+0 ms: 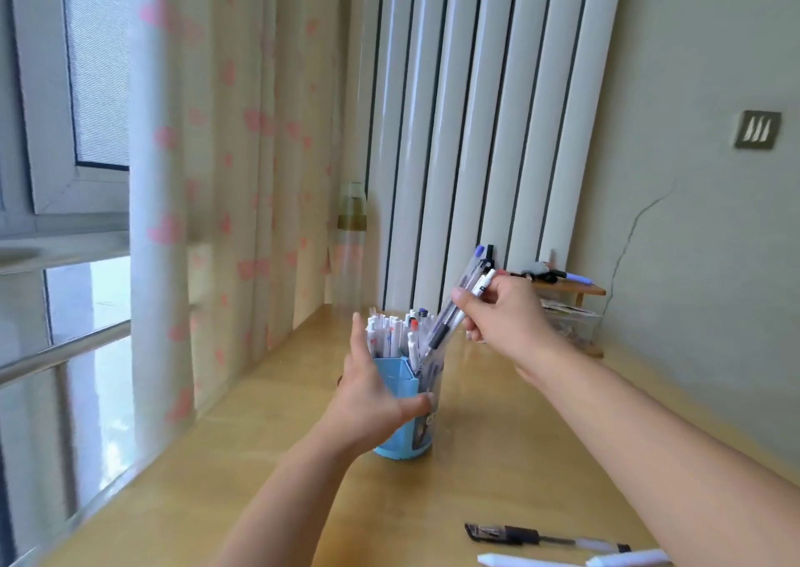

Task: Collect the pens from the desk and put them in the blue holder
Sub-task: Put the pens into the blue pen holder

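Note:
The blue holder stands on the wooden desk, packed with several white pens. My left hand wraps around the holder's left side and grips it. My right hand is above and to the right of the holder, shut on a small bunch of pens. The bunch slants down to the left and its tips reach into the holder's right compartment. A black pen and white pens lie on the desk near the front edge, under my right forearm.
A clear bottle stands behind the holder by the curtain. A small wooden shelf with a few items sits at the back right against the white radiator. The window is on the left.

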